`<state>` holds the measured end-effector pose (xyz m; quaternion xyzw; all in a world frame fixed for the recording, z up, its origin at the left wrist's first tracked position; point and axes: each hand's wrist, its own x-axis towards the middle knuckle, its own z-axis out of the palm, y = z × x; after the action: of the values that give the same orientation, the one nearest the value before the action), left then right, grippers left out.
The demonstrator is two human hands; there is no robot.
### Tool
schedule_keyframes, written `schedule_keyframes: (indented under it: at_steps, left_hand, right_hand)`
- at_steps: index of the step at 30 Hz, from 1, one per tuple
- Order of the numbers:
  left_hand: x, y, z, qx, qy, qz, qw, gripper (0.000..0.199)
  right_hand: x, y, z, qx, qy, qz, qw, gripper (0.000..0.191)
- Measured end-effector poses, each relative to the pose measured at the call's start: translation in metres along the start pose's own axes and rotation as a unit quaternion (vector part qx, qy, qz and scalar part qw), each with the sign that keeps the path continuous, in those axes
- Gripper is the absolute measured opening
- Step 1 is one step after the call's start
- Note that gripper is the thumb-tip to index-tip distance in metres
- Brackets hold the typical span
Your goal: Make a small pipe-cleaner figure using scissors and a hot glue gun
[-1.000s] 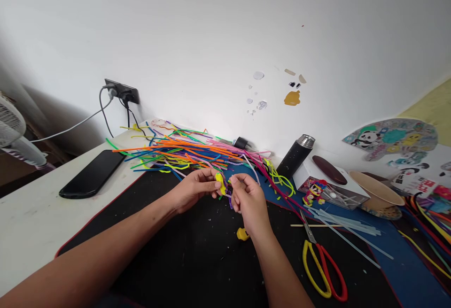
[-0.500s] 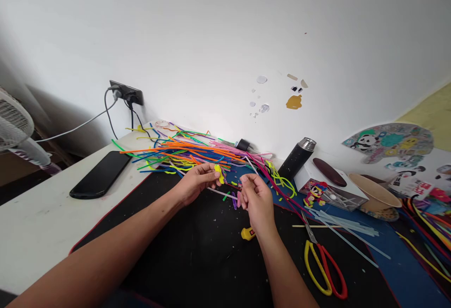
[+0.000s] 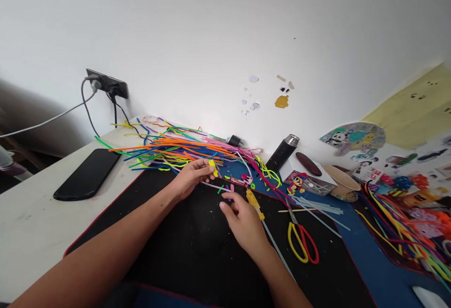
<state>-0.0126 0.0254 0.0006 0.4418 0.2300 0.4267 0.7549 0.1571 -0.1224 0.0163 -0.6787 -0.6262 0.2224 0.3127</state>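
Observation:
My left hand [image 3: 193, 175] is closed, pinching a small fuzzy yellow pipe-cleaner piece [image 3: 213, 168] between thumb and fingertips. Lower and to the right, my right hand [image 3: 244, 219] hovers over the black mat with its fingers apart and nothing in them. Small purple and green pipe-cleaner bits [image 3: 225, 189] lie just beyond its fingertips. A yellow glue gun [image 3: 254, 203] rests right of that hand, with a pale glue stick [image 3: 276, 243] trailing from it. A pink and dark figure piece [image 3: 246, 179] sits behind the glue gun.
A heap of coloured pipe cleaners [image 3: 190, 147] spreads along the wall. Scissors [image 3: 302, 242] with yellow and red handles lie at right, near clear glue sticks [image 3: 324, 211]. A black thermos [image 3: 282, 153] leans by a white box [image 3: 310, 176]. A phone [image 3: 88, 175] lies at left.
My right hand has come away from the yellow piece, dropped lower and opened. My left hand still holds the piece. The view has swung to the right.

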Motion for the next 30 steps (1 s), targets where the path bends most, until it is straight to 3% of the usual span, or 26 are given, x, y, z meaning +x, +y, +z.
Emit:
schedule_keyframes:
  at_steps: [6,12,14,18,25,30]
  left_hand:
    - [-0.003,-0.001,0.004,0.024,-0.04,-0.007,0.999,0.033]
    - [-0.015,-0.007,0.016,0.03,-0.127,-0.076,0.989,0.028]
    - [-0.02,-0.009,0.021,0.03,-0.169,-0.103,0.98,0.026]
    - [-0.028,-0.015,0.031,0.05,-0.203,-0.153,0.966,0.026]
    - [-0.036,-0.029,0.04,0.084,-0.237,-0.245,0.936,0.028]
    - [-0.038,-0.032,0.043,0.06,-0.245,-0.269,0.929,0.029]
  right_hand:
    - [-0.039,0.018,-0.021,-0.095,-0.048,0.086,0.991,0.04]
    - [-0.034,0.029,-0.022,-0.095,-0.028,0.106,0.989,0.036]
    - [-0.032,0.029,-0.019,-0.112,-0.016,0.105,0.988,0.03]
    - [-0.036,0.026,-0.019,-0.133,-0.007,0.095,0.987,0.017]
    - [-0.052,0.021,-0.027,-0.05,-0.024,0.098,0.994,0.012]
    - [-0.056,0.018,-0.022,-0.008,-0.013,0.083,0.996,0.015]
